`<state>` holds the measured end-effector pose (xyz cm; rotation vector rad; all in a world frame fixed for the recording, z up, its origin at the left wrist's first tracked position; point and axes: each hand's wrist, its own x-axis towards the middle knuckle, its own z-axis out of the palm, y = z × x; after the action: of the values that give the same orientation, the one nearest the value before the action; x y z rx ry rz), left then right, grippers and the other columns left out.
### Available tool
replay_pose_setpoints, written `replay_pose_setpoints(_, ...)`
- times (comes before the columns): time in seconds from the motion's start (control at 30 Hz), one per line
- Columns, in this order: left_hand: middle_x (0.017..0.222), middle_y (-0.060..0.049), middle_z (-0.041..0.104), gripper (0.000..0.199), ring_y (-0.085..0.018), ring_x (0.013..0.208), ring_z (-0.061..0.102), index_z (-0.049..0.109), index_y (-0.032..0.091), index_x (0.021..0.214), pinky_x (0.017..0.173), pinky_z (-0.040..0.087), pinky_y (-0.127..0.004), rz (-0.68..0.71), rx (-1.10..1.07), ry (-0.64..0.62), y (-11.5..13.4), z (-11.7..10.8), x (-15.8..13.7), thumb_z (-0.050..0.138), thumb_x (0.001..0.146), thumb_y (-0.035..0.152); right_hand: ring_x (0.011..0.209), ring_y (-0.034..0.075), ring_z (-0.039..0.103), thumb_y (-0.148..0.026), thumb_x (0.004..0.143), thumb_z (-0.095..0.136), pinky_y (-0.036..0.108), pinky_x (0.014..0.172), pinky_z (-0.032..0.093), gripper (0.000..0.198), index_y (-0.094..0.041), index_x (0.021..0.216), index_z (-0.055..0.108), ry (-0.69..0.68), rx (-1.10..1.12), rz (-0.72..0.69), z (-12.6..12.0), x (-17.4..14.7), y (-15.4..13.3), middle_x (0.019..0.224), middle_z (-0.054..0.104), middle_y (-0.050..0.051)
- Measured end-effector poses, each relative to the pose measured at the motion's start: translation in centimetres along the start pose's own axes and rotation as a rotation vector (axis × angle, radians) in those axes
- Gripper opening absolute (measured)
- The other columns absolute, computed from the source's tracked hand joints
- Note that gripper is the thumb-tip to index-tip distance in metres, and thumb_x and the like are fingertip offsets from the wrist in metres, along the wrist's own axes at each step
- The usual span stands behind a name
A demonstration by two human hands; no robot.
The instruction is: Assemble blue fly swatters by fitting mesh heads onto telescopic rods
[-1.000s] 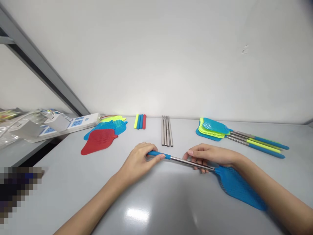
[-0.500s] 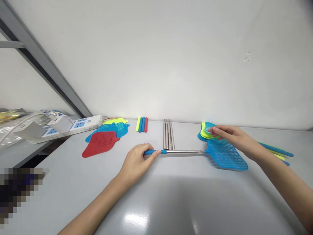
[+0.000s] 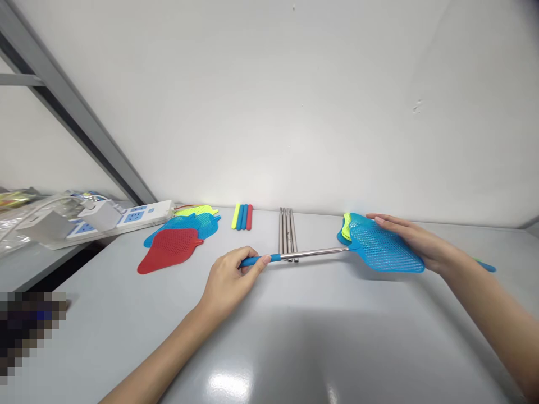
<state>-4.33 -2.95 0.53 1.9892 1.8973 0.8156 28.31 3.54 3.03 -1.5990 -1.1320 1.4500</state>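
Note:
My left hand [image 3: 232, 277] is closed around the blue grip [image 3: 263, 260] of a fly swatter. Its metal shaft [image 3: 315, 253] runs right to a blue mesh head [image 3: 385, 247], tilted and lifted off the table. Against the head's far right edge lies my right hand [image 3: 415, 238], fingers stretched out and partly behind the mesh; whether it bears any weight I cannot tell. Behind the head, a yellow-green swatter head [image 3: 346, 227] shows in a pile. Several metal rods [image 3: 288, 233] lie side by side beyond the shaft.
Red [image 3: 170, 249], blue and yellow-green swatter heads overlap at the left. Several coloured grips [image 3: 242, 217] lie in a row near the wall. A white power strip [image 3: 138, 216] with plugs borders the table's left side. Tips of coloured sticks [image 3: 486, 266] show past my right forearm.
The swatter's head has risen and tilted up, now covering more of the pile behind it. My right hand has moved from above the pile to the head's far right edge.

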Motion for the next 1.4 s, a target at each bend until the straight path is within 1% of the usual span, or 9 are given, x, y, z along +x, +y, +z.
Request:
replay_pose_setpoints(0.17, 0.055, 0.005, 0.047, 0.036, -0.010, 0.051, 0.042, 0.053, 0.019, 0.065, 0.050, 0.030, -0.021, -0.008, -0.029, -0.019, 0.0, 0.0, -0.2, 0.041, 0.076, 0.052, 0.087, 0.025, 0.061, -0.033, 0.073, 0.058, 0.037, 0.070, 0.052, 0.049, -0.032, 0.120, 0.043, -0.125, 0.149, 0.018, 0.1, -1.1, -0.7, 0.109, 0.059, 0.006)
replay_pose_setpoints(0.3, 0.057, 0.004, 0.047, 0.037, -0.010, 0.054, 0.042, 0.052, 0.019, 0.066, 0.052, 0.031, -0.022, 0.050, -0.061, -0.096, 0.3, 0.4, -0.6, 0.038, 0.079, 0.050, 0.096, 0.026, 0.057, -0.029, 0.075, 0.057, 0.037, 0.081, 0.048, 0.038, -0.025, 0.112, 0.051, -0.368, 0.142, 0.075, 0.1, -2.0, -0.6, 0.108, 0.060, 0.007)
replay_pose_setpoints(0.37, 0.056, 0.004, 0.045, 0.036, -0.010, 0.053, 0.040, 0.051, 0.019, 0.065, 0.051, 0.030, -0.022, 0.082, -0.065, -0.148, 0.5, 0.7, -0.9, 0.037, 0.080, 0.048, 0.094, 0.026, 0.058, -0.026, 0.073, 0.059, 0.036, 0.082, 0.047, 0.030, -0.022, 0.103, 0.057, -0.433, 0.093, 0.094, 0.2, -2.1, -0.4, 0.103, 0.062, 0.007)
replay_pose_setpoints(0.57, 0.056, 0.004, 0.042, 0.035, -0.010, 0.053, 0.038, 0.049, 0.019, 0.065, 0.050, 0.028, -0.022, 0.115, -0.079, -0.210, 0.8, 1.1, -1.3, 0.034, 0.082, 0.045, 0.084, 0.024, 0.062, -0.025, 0.071, 0.060, 0.036, 0.077, 0.048, 0.026, -0.019, 0.096, 0.061, -0.389, 0.096, 0.085, 0.7, -2.4, -0.6, 0.093, 0.066, 0.007)
replay_pose_setpoints(0.8, 0.067, 0.002, 0.051, 0.033, -0.012, 0.062, 0.046, 0.050, 0.020, 0.072, 0.055, 0.031, -0.022, 0.187, -0.066, -0.395, 1.0, 0.8, -1.6, 0.029, 0.085, 0.041, 0.082, 0.024, 0.062, -0.027, 0.069, 0.062, 0.033, 0.073, 0.050, 0.022, -0.021, 0.090, 0.063, -0.323, 0.121, 0.064, 0.5, -2.3, -0.5, 0.093, 0.067, 0.006)
replay_pose_setpoints(0.93, 0.069, 0.001, 0.051, 0.033, -0.013, 0.063, 0.046, 0.047, 0.020, 0.074, 0.057, 0.031, -0.023, 0.210, -0.013, -0.429, 1.1, 0.6, -1.8, 0.025, 0.087, 0.041, 0.084, 0.024, 0.062, -0.028, 0.069, 0.062, 0.035, 0.075, 0.049, 0.024, -0.022, 0.092, 0.064, -0.343, 0.067, 0.051, 0.1, -2.0, -0.2, 0.093, 0.066, 0.005)
replay_pose_setpoints(1.1, 0.067, 0.001, 0.049, 0.033, -0.013, 0.061, 0.044, 0.041, 0.020, 0.072, 0.056, 0.030, -0.023, 0.281, -0.063, -0.532, 1.7, 0.9, -2.9, 0.021, 0.088, 0.041, 0.079, 0.023, 0.063, -0.022, 0.063, 0.067, 0.033, 0.073, 0.049, 0.021, -0.022, 0.084, 0.067, -0.450, 0.009, 0.068, -0.6, -2.4, -0.2, 0.085, 0.068, 0.004)
replay_pose_setpoints(1.17, 0.063, 0.002, 0.047, 0.033, -0.012, 0.056, 0.042, 0.038, 0.020, 0.070, 0.053, 0.028, -0.022, 0.270, -0.090, -0.582, 2.1, 1.2, -3.6, 0.020, 0.088, 0.042, 0.076, 0.023, 0.063, -0.021, 0.063, 0.066, 0.034, 0.072, 0.049, 0.018, -0.022, 0.081, 0.068, -0.452, 0.031, 0.091, -0.7, -2.7, -0.2, 0.081, 0.069, 0.004)
replay_pose_setpoints(1.4, 0.057, 0.003, 0.040, 0.035, -0.011, 0.053, 0.036, 0.034, 0.020, 0.067, 0.052, 0.024, -0.024, 0.204, -0.149, -0.624, 2.7, 1.8, -4.6, 0.018, 0.088, 0.042, 0.071, 0.025, 0.064, -0.022, 0.062, 0.068, 0.037, 0.067, 0.051, 0.016, -0.021, 0.078, 0.068, -0.382, 0.043, 0.142, -0.4, -3.5, -0.7, 0.077, 0.069, 0.006)
